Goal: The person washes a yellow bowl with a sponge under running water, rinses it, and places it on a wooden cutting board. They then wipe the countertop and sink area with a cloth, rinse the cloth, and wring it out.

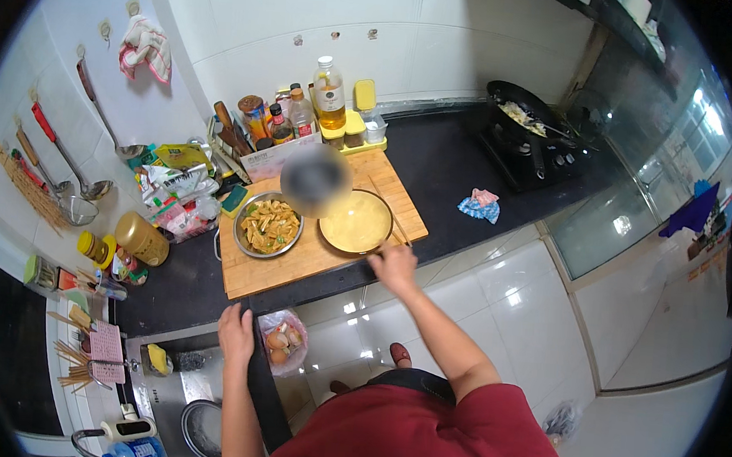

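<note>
My right hand (394,268) has its fingers curled at the near right rim of a round bowl (355,221) of pale yellow liquid, which looks like beaten egg. A pair of chopsticks (388,208) lies beside that bowl, one end close to my fingers. Left of it stands a metal bowl (269,225) filled with brownish-yellow cut pieces and bits of green. Both bowls are on a wooden cutting board (270,281). Fingers extended, my left hand (236,331) rests on the counter edge near the sink, holding nothing. A dark round shape (316,175) behind the bowls is too blurred to name.
Bottles (330,96) and seasoning jars line the wall behind the board. A wok (520,112) with food sits on the stove at right. A blue-and-pink cloth (480,206) lies on the counter. Below its edge hangs a bag of eggshells (282,341). The sink (167,401) is at lower left.
</note>
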A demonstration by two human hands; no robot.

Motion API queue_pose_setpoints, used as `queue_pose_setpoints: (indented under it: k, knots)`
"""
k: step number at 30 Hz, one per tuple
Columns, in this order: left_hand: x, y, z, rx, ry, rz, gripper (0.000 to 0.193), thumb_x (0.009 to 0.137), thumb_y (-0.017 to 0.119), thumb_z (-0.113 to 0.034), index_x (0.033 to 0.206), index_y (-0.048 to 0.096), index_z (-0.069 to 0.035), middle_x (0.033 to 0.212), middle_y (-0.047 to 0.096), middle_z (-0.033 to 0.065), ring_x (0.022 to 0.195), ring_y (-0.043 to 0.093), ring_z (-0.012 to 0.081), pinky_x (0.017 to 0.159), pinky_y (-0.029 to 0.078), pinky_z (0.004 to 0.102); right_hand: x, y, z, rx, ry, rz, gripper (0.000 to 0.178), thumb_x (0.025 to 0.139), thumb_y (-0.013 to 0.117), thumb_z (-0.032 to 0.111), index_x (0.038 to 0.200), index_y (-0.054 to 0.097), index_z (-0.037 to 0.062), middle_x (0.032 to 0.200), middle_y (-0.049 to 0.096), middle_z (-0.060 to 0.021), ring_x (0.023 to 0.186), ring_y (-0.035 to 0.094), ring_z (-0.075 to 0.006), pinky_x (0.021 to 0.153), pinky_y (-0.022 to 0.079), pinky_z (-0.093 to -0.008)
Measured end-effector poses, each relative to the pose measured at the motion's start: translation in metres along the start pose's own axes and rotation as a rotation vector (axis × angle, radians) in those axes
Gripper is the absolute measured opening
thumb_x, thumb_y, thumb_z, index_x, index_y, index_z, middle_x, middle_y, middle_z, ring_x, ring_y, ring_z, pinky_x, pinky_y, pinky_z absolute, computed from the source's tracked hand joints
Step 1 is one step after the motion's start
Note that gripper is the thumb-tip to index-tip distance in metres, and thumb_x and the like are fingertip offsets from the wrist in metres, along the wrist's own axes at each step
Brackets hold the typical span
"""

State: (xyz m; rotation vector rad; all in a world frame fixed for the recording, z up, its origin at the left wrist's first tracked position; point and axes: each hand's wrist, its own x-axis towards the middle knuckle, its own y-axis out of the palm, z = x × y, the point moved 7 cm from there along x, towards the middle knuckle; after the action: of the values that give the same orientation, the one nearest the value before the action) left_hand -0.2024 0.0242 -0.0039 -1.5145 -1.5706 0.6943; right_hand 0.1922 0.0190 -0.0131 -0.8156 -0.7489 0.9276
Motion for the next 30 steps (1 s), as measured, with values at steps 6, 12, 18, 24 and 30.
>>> queue_pose_setpoints:
  k: [6,12,18,24,30]
  knots:
    - [0.008,0.047,-0.063,0.000,0.008,0.047,0.039,0.090,0.053,-0.027,0.115,0.057,0.003,0.120,0.054,0.0272,0.112,0.050,0.0405,0.097,0.038,0.0445,0.049,-0.031,-0.090,0.188,0.040,0.091,0.026,0.079,0.063,0.021,0.101,0.064,0.0077,0.089,0.066,-0.0177,0.089,0.060,-0.0374,0.079,0.046,-0.0474]
    - [0.021,0.099,-0.123,-0.038,0.033,0.121,0.039,0.088,0.057,-0.024,0.115,0.057,0.004,0.120,0.054,0.0267,0.111,0.051,0.0405,0.097,0.039,0.0440,0.106,-0.063,-0.169,-0.030,0.045,-0.094,0.040,0.075,0.066,0.016,0.114,0.060,0.0104,0.104,0.064,-0.0136,0.104,0.053,-0.0362,0.088,0.043,-0.0483]
    - [0.024,0.143,-0.172,-0.088,0.022,0.164,0.037,0.088,0.058,-0.023,0.114,0.057,0.002,0.119,0.055,0.0260,0.110,0.052,0.0411,0.095,0.041,0.0436,0.167,-0.052,-0.305,-0.230,0.147,0.077,0.053,0.081,0.058,0.013,0.132,0.046,0.0173,0.138,0.041,-0.0128,0.127,0.034,-0.0412,0.098,0.030,-0.0620]
    - [0.012,0.166,-0.173,-0.139,-0.034,0.209,0.035,0.087,0.058,-0.023,0.113,0.058,0.002,0.117,0.055,0.0255,0.109,0.052,0.0408,0.094,0.042,0.0434,0.125,-0.046,-0.285,-0.242,-0.194,-0.090,0.041,0.079,0.053,0.001,0.119,0.057,0.0049,0.122,0.053,-0.0210,0.120,0.044,-0.0383,0.103,0.030,-0.0431]
    - [0.003,0.167,-0.167,-0.182,-0.021,0.230,0.035,0.087,0.059,-0.022,0.113,0.058,0.002,0.117,0.056,0.0245,0.109,0.052,0.0400,0.094,0.042,0.0425,0.036,0.000,-0.216,0.229,-0.250,0.017,0.027,0.097,0.038,0.018,0.115,0.050,0.0031,0.112,0.050,-0.0136,0.109,0.047,-0.0270,0.098,0.035,-0.0387]
